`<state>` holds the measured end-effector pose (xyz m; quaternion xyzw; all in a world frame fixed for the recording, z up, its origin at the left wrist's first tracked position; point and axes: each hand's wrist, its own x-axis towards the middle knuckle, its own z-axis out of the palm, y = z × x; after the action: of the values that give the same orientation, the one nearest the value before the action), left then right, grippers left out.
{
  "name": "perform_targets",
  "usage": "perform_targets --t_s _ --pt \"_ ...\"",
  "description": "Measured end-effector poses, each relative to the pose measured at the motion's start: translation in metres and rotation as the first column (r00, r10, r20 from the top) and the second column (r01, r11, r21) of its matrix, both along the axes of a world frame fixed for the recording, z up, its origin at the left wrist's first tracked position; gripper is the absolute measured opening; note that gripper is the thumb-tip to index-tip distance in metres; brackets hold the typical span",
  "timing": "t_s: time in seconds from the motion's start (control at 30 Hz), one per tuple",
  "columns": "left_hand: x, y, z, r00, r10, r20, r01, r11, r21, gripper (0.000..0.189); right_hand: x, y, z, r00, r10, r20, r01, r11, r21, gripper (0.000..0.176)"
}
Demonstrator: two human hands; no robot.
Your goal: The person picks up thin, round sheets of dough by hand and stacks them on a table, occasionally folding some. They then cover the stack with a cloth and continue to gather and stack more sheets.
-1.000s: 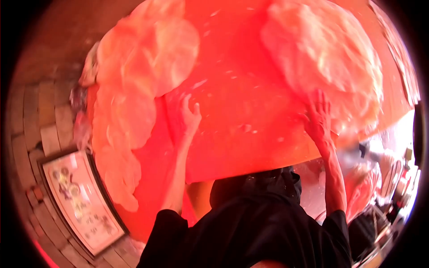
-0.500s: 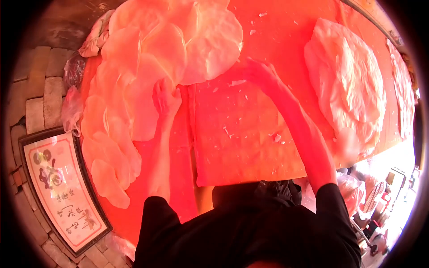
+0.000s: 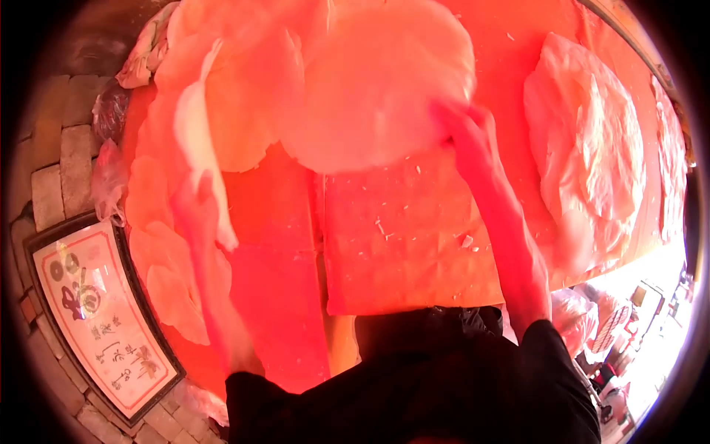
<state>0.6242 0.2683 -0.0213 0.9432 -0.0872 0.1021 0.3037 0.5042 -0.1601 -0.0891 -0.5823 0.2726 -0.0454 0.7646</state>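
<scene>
Thin, pale round sheets that look like flatbreads overlap across the left and top of a red-covered table. My left hand, blurred, is closed on the raised edge of one flatbread, which stands up in a narrow fold. To the right, my right hand has its fingers on the right rim of a large round flatbread. Those fingers look pinched on the rim, though motion smears them.
A stack of wrinkled flatbreads lies at the right, with another pile beyond. Small crumbs dot the table. A framed sign with written characters stands on the brick floor at the left, near plastic bags.
The large round flatbread has moved right and toward me, my right hand moving right with it. My left hand has moved left and down, and a flatbread edge is now lifted there.
</scene>
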Motion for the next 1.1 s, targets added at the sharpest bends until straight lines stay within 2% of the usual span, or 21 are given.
perform_targets --t_s 0.1,0.17,0.23,0.27,0.33,0.43,0.47,0.5,0.57,0.6,0.63,0.7,0.73,0.8,0.83,0.9,0.93,0.97,1.03,1.07,1.1 --pt "-0.037 -0.052 0.048 0.988 -0.078 -0.130 0.032 0.946 -0.322 0.018 -0.063 0.001 0.004 0.993 -0.085 -0.086 0.077 0.993 -0.086 0.023" --pt "-0.051 -0.089 0.055 0.966 -0.220 -0.137 0.194 0.965 -0.178 0.019 -0.089 0.003 0.012 0.980 -0.142 -0.137 0.113 0.974 -0.197 0.020" --pt "-0.052 -0.114 0.047 0.862 -0.351 -0.366 0.221 0.910 -0.351 0.022 -0.087 -0.038 0.045 0.988 -0.134 -0.071 0.106 0.947 -0.304 0.019" --pt "-0.044 -0.114 0.033 0.895 -0.428 -0.128 0.417 0.903 -0.103 0.024 -0.085 -0.069 0.072 0.992 -0.123 -0.013 0.108 0.917 -0.384 0.018" --pt "-0.067 -0.147 0.045 0.877 -0.376 -0.298 0.198 0.849 -0.490 0.023 -0.090 -0.132 0.140 0.991 -0.098 0.093 0.134 0.803 -0.581 0.018" --pt "-0.079 -0.159 0.034 0.795 -0.466 -0.389 0.268 0.845 -0.463 0.019 -0.115 -0.195 0.259 0.979 -0.031 0.203 0.199 0.390 -0.899 0.016" --pt "-0.084 -0.164 0.037 0.773 -0.487 -0.408 0.315 0.851 -0.420 0.018 -0.129 -0.226 0.289 0.949 0.208 0.235 0.205 0.158 -0.966 0.015" --pt "-0.087 -0.169 0.040 0.753 -0.502 -0.425 0.359 0.855 -0.374 0.018 -0.138 -0.193 0.321 0.973 -0.084 0.215 0.203 -0.124 -0.971 0.014" --pt "-0.097 -0.187 0.044 0.717 -0.599 -0.357 0.446 0.788 -0.425 0.018 -0.140 -0.192 0.321 0.876 -0.063 0.479 0.404 -0.446 -0.798 0.010" --pt "-0.103 -0.202 0.051 0.697 -0.641 -0.323 0.486 0.752 -0.445 0.018 -0.166 -0.202 0.351 0.992 -0.124 -0.007 -0.080 -0.595 -0.800 0.008" --pt "-0.111 -0.216 0.067 0.678 -0.625 -0.388 0.426 0.764 -0.486 0.019 -0.170 -0.215 0.317 0.941 0.206 0.269 0.335 -0.455 -0.825 0.005" --pt "-0.116 -0.251 0.091 0.669 -0.670 -0.320 0.454 0.710 -0.538 0.017 -0.192 -0.227 0.292 0.993 -0.104 -0.056 -0.110 -0.639 -0.761 0.013" --pt "-0.119 -0.269 0.104 0.668 -0.686 -0.289 0.463 0.687 -0.561 0.017 -0.206 -0.217 0.277 0.965 -0.247 -0.092 -0.141 -0.188 -0.972 0.020" --pt "-0.136 -0.317 0.137 0.680 -0.706 -0.198 0.322 0.531 -0.784 0.012 -0.224 -0.266 0.166 0.761 -0.353 -0.545 -0.649 -0.445 -0.618 0.022" --pt "-0.128 -0.324 0.142 0.643 -0.761 -0.089 0.370 0.411 -0.833 0.014 -0.220 -0.240 0.146 0.534 -0.402 -0.744 -0.832 -0.093 -0.547 0.019" --pt "-0.117 -0.344 0.145 0.607 -0.794 -0.009 0.334 0.266 -0.904 0.017 -0.260 -0.203 0.094 0.805 -0.119 -0.582 -0.574 0.093 -0.813 0.029" --pt "-0.116 -0.357 0.143 0.613 -0.789 -0.048 0.250 0.251 -0.935 0.018 -0.280 -0.184 0.067 0.887 0.024 -0.461 -0.455 0.213 -0.865 0.034" --pt "-0.116 -0.368 0.138 0.615 -0.783 -0.094 0.162 0.242 -0.957 0.018 -0.278 -0.150 0.059 0.923 -0.017 -0.384 -0.378 0.144 -0.915 0.025" --pt "-0.116 -0.384 0.121 0.612 -0.768 -0.192 -0.021 0.227 -0.974 0.020 -0.270 -0.099 0.054 0.989 -0.060 0.134 0.146 0.303 -0.942 0.022" --pt "-0.114 -0.388 0.108 0.606 -0.757 -0.244 -0.117 0.219 -0.969 0.020 -0.293 -0.091 0.032 0.772 0.205 -0.601 -0.632 0.343 -0.695 0.028" --pt "-0.108 -0.387 0.068 0.352 -0.934 -0.054 0.026 0.067 -0.997 0.024 -0.298 -0.067 0.024 0.953 0.156 -0.259 -0.294 0.288 -0.911 0.027"
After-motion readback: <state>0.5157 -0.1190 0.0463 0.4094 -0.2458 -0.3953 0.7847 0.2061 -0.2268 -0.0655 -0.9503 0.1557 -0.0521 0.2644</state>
